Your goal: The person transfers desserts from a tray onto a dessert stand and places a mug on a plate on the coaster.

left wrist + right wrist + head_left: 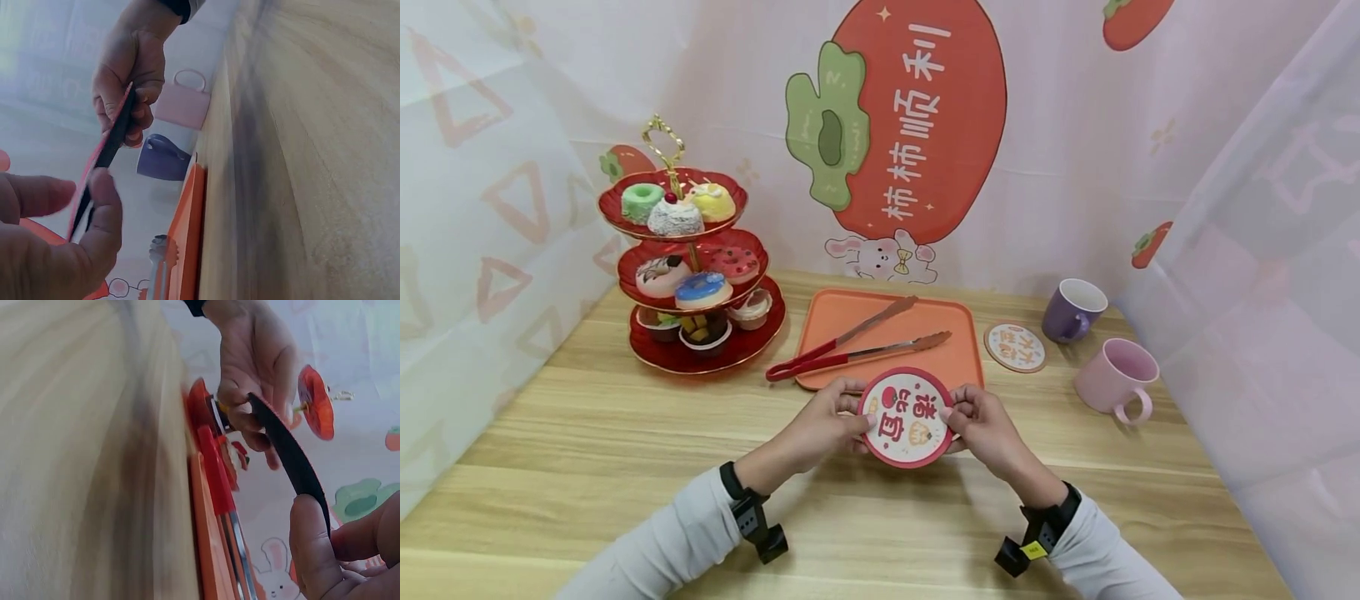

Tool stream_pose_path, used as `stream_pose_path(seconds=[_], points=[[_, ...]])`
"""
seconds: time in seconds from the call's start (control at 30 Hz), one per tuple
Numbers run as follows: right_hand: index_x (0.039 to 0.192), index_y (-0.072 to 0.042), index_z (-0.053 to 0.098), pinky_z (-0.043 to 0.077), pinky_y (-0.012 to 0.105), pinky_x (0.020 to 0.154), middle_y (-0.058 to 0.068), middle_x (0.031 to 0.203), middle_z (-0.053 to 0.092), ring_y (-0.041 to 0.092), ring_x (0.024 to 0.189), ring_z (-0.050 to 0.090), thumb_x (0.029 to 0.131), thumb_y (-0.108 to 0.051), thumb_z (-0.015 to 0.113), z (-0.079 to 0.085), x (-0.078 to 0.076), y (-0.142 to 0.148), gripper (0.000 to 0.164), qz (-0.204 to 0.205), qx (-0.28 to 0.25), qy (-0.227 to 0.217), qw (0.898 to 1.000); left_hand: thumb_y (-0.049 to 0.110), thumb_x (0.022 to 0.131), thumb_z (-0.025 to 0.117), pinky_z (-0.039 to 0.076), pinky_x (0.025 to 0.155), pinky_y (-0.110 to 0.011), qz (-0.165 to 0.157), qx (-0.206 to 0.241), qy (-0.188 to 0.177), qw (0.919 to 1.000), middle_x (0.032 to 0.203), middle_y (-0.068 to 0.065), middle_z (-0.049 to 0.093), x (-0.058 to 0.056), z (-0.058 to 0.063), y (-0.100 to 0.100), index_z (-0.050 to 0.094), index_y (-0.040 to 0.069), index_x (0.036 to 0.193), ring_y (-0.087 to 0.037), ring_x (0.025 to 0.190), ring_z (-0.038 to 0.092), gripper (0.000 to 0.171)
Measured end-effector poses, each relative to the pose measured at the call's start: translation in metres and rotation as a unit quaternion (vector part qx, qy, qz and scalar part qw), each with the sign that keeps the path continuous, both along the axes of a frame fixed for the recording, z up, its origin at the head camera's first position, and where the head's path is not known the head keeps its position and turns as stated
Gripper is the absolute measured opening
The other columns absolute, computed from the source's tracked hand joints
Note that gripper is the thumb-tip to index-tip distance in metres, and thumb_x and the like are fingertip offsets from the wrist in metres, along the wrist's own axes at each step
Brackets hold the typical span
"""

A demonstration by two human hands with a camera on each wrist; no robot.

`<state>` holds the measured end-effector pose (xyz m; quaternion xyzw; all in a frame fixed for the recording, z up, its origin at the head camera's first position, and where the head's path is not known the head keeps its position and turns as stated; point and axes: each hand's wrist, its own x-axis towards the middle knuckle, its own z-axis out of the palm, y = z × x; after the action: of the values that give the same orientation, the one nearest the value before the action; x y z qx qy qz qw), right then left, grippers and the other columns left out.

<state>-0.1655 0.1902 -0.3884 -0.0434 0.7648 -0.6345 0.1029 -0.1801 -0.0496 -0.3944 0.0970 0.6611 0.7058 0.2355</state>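
Observation:
A round coaster (pixel 904 433) with a red rim, a white face and red lettering is held up over the front of the table. My left hand (pixel 826 423) pinches its left edge between thumb and fingers. On the opposite edge my right hand (pixel 988 427) pinches it the same way. Both wrist views show the coaster (pixel 289 453) nearly edge-on, its underside dark, raised above the wood. Just behind it lies an orange tray (pixel 887 308), with red-handled tongs (pixel 850 354) resting spread across it, the handle end past the tray's left edge.
At left stands a three-tier red stand (pixel 730 346) bearing toy donuts and cakes. Right of the tray lies another round coaster (pixel 1015 347). A purple mug (pixel 1063 312) and a pink mug (pixel 1105 379) stand farther right. Printed curtains (pixel 1060 167) enclose the table's back and sides.

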Motion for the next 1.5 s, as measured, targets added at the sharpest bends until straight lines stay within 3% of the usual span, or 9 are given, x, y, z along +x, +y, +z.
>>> stream_pose_path(seconds=[0.33,0.53,0.8,0.9,1.1,1.3,1.5], points=[[0.102,0.010,0.046,0.050,0.049,0.060,0.014,0.078,0.053,0.020,0.066,0.057,0.093,0.005,0.047,-0.006,-0.001,-0.009,0.010,0.020,-0.004,0.003,1.000,-0.011,0.088,0.053,0.051,0.057,-0.031,0.013,-0.033,0.003,0.9994,0.095,-0.019,0.054,-0.001,-0.002,-0.004,0.037,-0.004,0.122,-0.021,0.066,0.058,0.039],[0.107,0.009,0.046,0.052,0.044,0.059,0.014,0.082,0.055,0.022,0.068,0.059,0.093,0.002,0.051,-0.005,0.001,-0.012,0.016,0.034,0.010,0.020,0.999,-0.011,0.089,0.051,0.050,0.059,-0.032,0.009,-0.031,0.014,0.9994,0.098,-0.020,0.054,-0.001,0.001,-0.012,0.037,-0.006,0.122,-0.022,0.069,0.058,0.037],[0.112,0.010,0.044,0.051,0.047,0.062,0.024,0.090,0.056,0.034,0.071,0.060,0.093,0.001,0.048,-0.006,0.002,-0.004,0.021,0.083,0.037,0.062,0.994,-0.010,0.088,0.051,0.049,0.060,-0.032,0.013,-0.043,0.016,0.9989,0.101,-0.020,0.054,-0.006,0.006,-0.045,0.036,-0.004,0.123,-0.024,0.076,0.058,0.038],[0.113,0.010,0.045,0.052,0.043,0.063,0.026,0.094,0.056,0.039,0.074,0.060,0.094,-0.003,0.052,-0.008,0.001,0.004,0.024,0.104,0.069,0.077,0.989,-0.009,0.088,0.051,0.049,0.061,-0.032,0.007,-0.048,0.023,0.9986,0.101,-0.020,0.055,-0.008,0.006,-0.063,0.035,-0.004,0.122,-0.025,0.078,0.058,0.038],[0.114,0.010,0.049,0.050,0.032,0.064,0.020,0.093,0.059,0.034,0.078,0.061,0.094,-0.006,0.053,-0.014,-0.004,0.022,0.026,0.130,0.148,0.113,0.974,-0.007,0.089,0.050,0.049,0.063,-0.034,0.003,-0.075,0.029,0.9968,0.103,-0.020,0.054,-0.012,0.005,-0.100,0.033,-0.005,0.125,-0.026,0.081,0.057,0.040],[0.111,0.007,0.054,0.048,0.029,0.067,0.005,0.090,0.061,0.020,0.081,0.060,0.092,-0.003,0.056,-0.016,-0.009,0.034,0.022,0.134,0.250,0.173,0.943,-0.006,0.091,0.047,0.050,0.067,-0.034,0.019,-0.105,0.014,0.9942,0.104,-0.021,0.052,-0.017,0.001,-0.137,0.030,-0.005,0.127,-0.026,0.083,0.056,0.041],[0.113,0.005,0.056,0.049,0.032,0.070,0.015,0.099,0.062,0.022,0.083,0.061,0.089,-0.002,0.060,-0.017,-0.010,0.045,0.025,0.106,0.315,0.199,0.922,-0.006,0.091,0.048,0.049,0.065,-0.033,0.037,-0.123,0.015,0.9916,0.101,-0.017,0.052,-0.019,0.000,-0.169,0.027,-0.007,0.128,-0.022,0.081,0.056,0.042]])
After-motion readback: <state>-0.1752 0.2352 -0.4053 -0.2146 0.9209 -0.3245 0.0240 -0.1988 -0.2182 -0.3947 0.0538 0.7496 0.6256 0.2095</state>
